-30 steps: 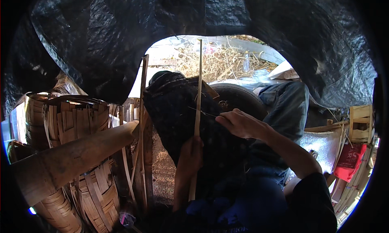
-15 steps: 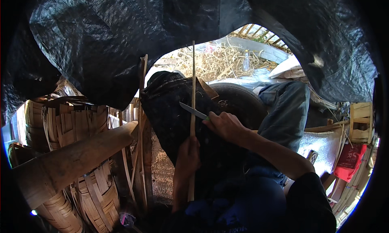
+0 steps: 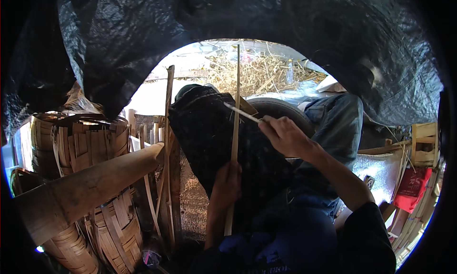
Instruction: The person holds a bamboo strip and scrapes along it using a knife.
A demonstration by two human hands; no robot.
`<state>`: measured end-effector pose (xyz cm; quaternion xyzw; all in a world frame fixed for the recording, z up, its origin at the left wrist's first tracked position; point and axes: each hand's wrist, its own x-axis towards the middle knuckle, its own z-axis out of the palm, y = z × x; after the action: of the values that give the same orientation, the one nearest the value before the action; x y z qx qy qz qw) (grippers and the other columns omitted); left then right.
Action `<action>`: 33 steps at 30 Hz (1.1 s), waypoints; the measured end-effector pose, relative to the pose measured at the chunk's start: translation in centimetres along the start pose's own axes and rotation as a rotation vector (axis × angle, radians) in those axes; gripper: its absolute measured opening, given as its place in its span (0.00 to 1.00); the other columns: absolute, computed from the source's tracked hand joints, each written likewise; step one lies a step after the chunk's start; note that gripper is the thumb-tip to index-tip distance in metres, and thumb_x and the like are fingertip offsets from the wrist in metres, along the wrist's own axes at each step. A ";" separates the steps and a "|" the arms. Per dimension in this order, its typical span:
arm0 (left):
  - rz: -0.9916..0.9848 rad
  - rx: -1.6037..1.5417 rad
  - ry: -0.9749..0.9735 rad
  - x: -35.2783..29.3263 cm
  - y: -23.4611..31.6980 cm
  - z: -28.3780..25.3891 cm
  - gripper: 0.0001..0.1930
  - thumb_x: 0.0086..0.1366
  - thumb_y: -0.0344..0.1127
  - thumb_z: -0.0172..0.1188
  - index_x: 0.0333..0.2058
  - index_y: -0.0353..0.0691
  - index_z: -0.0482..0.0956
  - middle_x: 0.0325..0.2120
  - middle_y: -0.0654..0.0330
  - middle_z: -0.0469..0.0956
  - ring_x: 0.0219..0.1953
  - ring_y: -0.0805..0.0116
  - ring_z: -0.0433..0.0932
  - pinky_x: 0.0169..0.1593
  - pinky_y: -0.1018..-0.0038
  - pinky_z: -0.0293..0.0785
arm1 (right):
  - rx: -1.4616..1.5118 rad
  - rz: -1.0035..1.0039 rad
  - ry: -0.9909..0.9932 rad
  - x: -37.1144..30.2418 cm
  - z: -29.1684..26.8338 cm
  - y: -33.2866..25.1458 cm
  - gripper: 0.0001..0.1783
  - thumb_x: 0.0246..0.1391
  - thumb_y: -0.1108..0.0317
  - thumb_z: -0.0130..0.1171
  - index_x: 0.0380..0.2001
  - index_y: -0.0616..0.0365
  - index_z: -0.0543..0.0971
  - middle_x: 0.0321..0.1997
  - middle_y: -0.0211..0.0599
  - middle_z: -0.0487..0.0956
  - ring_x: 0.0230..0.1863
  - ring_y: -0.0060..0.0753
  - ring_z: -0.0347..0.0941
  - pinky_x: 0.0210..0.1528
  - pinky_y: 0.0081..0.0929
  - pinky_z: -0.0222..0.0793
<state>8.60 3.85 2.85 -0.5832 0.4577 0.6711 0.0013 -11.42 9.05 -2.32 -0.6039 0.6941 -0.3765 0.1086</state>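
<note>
My left hand (image 3: 226,184) is closed around the lower part of a long, thin bamboo strip (image 3: 236,126), which stands nearly upright over my lap. In my right hand (image 3: 285,136) is a knife (image 3: 243,113), its narrow blade pointing up and left across the strip's middle, above the left hand. The fingers hide most of the knife's handle. Under both hands a dark cloth (image 3: 200,116) covers my leg.
A thick bamboo pole (image 3: 90,183) and woven bamboo baskets (image 3: 90,147) stand at the left. A black tarp (image 3: 228,16) hangs overhead. Beyond are a tire (image 3: 276,107), loose shavings (image 3: 257,74) and a clear bottle (image 3: 290,71). A red bag (image 3: 412,190) hangs at right.
My right hand and the knife have moved up and slightly right along the strip. The strip and left hand have shifted slightly right. The overhead tarp's edge has changed shape.
</note>
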 end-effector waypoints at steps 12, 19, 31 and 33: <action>0.111 0.139 -0.045 1.0 -1.2 -0.2 0.17 0.69 0.43 0.39 0.28 0.37 0.69 0.15 0.63 0.64 0.16 0.77 0.65 0.21 0.76 0.60 | 0.048 0.282 -0.366 -2.3 0.8 -1.7 0.16 0.57 0.59 0.50 0.25 0.61 0.70 0.16 0.49 0.71 0.23 0.55 0.71 0.27 0.46 0.66; 0.366 0.420 0.043 1.1 -1.8 0.4 0.18 0.69 0.41 0.38 0.32 0.32 0.70 0.22 0.49 0.73 0.28 0.57 0.75 0.33 0.67 0.67 | 0.101 0.374 -0.419 -2.2 1.5 -2.1 0.24 0.60 0.51 0.44 0.21 0.61 0.70 0.17 0.51 0.73 0.24 0.56 0.73 0.27 0.48 0.69; 0.468 0.401 0.086 0.9 -2.1 0.3 0.17 0.68 0.40 0.39 0.30 0.34 0.71 0.18 0.52 0.71 0.21 0.60 0.73 0.28 0.69 0.68 | 0.184 0.362 -0.230 1.3 2.4 -0.8 0.18 0.59 0.60 0.48 0.25 0.67 0.71 0.14 0.50 0.71 0.19 0.55 0.71 0.22 0.47 0.65; 0.116 0.148 -0.027 0.4 -0.5 -0.5 0.15 0.69 0.41 0.40 0.29 0.39 0.70 0.13 0.63 0.67 0.14 0.72 0.67 0.19 0.77 0.62 | 0.158 0.217 0.007 1.1 1.4 -1.9 0.18 0.59 0.61 0.47 0.25 0.67 0.71 0.13 0.50 0.70 0.19 0.53 0.70 0.23 0.43 0.65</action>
<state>9.16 3.58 2.31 -0.5452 0.5387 0.6422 0.0116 -9.41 7.50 -1.68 -0.5136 0.7238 -0.4182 0.1936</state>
